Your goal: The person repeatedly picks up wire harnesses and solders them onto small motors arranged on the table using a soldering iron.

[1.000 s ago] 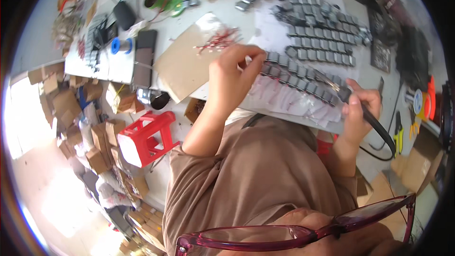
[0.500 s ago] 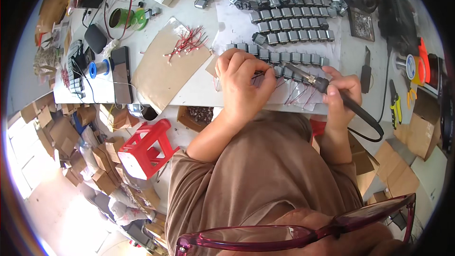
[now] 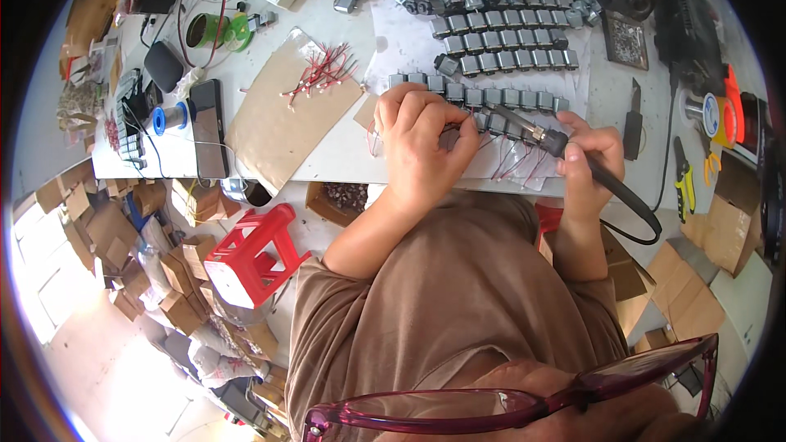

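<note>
My right hand [image 3: 593, 165] grips a soldering iron [image 3: 552, 142], its metal tip pointing up and left to a row of small silver motors [image 3: 516, 100]. Close to that tip, my left hand [image 3: 422, 143] is closed, thumb and forefinger pinched together at the motors. What lies in the pinch is too small to make out. Thin red and dark wires [image 3: 524, 162] trail from the nearest motors toward the table's front edge. Beyond, more motors [image 3: 512, 41] stand in several rows on white paper.
Left of my hands, red wires [image 3: 323, 74] lie on a brown cardboard sheet [image 3: 278, 127]. A phone [image 3: 210, 127] and a blue solder spool [image 3: 170, 119] sit farther left. The iron's black cable loops at right, near a knife [image 3: 633, 124] and yellow-handled cutters [image 3: 684, 180]. A red stool [image 3: 255, 258] stands below.
My left hand has shifted very slightly at the motors. The soldering iron and my right hand have hardly moved.
</note>
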`<control>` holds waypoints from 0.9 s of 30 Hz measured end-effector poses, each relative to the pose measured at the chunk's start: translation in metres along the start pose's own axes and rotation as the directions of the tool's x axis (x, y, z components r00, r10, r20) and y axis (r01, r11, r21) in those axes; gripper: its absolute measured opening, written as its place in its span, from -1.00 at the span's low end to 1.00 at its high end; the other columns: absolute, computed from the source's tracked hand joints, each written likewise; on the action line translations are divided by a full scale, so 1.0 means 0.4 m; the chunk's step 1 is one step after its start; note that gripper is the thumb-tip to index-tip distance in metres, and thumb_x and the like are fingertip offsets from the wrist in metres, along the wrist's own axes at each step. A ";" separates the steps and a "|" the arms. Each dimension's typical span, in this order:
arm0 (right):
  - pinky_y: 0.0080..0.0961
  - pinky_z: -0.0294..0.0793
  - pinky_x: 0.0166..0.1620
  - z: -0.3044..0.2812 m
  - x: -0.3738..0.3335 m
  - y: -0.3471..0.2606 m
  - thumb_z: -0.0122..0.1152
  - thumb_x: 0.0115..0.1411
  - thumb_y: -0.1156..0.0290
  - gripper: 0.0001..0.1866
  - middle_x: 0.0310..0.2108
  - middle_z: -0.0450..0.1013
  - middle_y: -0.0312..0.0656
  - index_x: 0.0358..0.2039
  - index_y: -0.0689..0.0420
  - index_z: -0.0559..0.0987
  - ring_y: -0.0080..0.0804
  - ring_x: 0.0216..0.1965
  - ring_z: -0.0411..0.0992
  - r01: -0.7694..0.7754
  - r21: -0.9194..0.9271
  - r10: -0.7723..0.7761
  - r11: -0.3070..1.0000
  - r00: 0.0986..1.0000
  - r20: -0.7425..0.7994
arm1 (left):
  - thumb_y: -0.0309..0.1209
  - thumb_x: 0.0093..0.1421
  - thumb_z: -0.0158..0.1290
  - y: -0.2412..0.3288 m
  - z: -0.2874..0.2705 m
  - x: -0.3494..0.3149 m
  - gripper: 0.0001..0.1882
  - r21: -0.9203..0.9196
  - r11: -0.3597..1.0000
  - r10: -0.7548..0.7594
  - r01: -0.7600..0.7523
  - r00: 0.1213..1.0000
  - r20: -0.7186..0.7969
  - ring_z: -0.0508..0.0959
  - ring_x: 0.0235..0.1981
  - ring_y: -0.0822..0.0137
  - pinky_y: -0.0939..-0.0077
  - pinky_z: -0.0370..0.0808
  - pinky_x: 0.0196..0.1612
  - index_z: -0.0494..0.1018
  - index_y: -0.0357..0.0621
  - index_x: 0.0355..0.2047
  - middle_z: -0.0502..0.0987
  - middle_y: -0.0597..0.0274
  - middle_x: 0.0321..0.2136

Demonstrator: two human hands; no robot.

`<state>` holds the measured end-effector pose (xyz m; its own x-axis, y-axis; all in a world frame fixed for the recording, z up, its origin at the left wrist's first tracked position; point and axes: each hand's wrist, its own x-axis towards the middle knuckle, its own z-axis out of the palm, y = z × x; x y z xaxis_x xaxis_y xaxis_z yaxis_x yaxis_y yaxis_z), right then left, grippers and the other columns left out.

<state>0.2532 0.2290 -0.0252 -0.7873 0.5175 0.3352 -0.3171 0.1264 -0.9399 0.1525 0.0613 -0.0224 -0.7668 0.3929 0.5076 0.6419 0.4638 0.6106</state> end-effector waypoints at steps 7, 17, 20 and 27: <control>-0.09 0.30 0.01 0.000 -0.012 0.006 0.11 0.00 0.58 -0.87 -0.55 0.27 -0.30 -0.47 0.21 0.33 -0.59 -0.51 0.26 0.014 0.006 -0.014 1.000 1.000 0.021 | -0.54 -0.31 0.17 -0.002 0.017 -0.005 -0.81 -0.004 1.000 0.001 -0.001 1.000 -0.006 0.34 -0.26 0.18 0.29 0.22 -0.22 0.38 -0.05 -0.66 0.36 0.31 -0.53; -0.11 0.32 -0.01 0.003 -0.010 0.011 0.10 0.00 0.60 -0.88 -0.60 0.26 -0.32 -0.48 0.20 0.33 -0.66 -0.59 0.17 0.001 0.025 -0.002 1.000 0.998 0.060 | -0.53 -0.32 0.16 -0.001 0.014 -0.003 -0.81 0.006 1.000 -0.006 0.006 1.000 0.001 0.35 -0.27 0.20 0.29 0.21 -0.20 0.37 -0.04 -0.67 0.35 0.32 -0.53; -0.11 0.33 -0.02 0.005 -0.011 0.012 0.10 0.00 0.59 -0.88 -0.62 0.25 -0.33 -0.48 0.20 0.33 -0.67 -0.61 0.15 0.024 0.013 -0.024 1.000 0.999 0.029 | -0.52 -0.32 0.16 -0.003 0.015 -0.003 -0.81 0.008 1.000 -0.003 0.003 1.000 0.005 0.35 -0.28 0.20 0.29 0.20 -0.20 0.37 -0.03 -0.67 0.35 0.33 -0.54; -0.11 0.31 -0.01 0.002 -0.011 0.010 0.08 0.01 0.59 -0.87 -0.61 0.25 -0.33 -0.45 0.20 0.32 -0.67 -0.59 0.16 0.034 0.034 -0.035 0.999 0.999 0.033 | -0.52 -0.32 0.16 0.000 0.013 -0.001 -0.81 0.015 1.000 0.002 -0.002 1.000 0.006 0.35 -0.29 0.20 0.30 0.20 -0.21 0.37 -0.03 -0.67 0.35 0.32 -0.54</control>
<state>0.2551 0.2263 -0.0304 -0.7927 0.4843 0.3702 -0.3617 0.1152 -0.9252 0.1529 0.0655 -0.0257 -0.7654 0.3988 0.5050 0.6435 0.4747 0.6004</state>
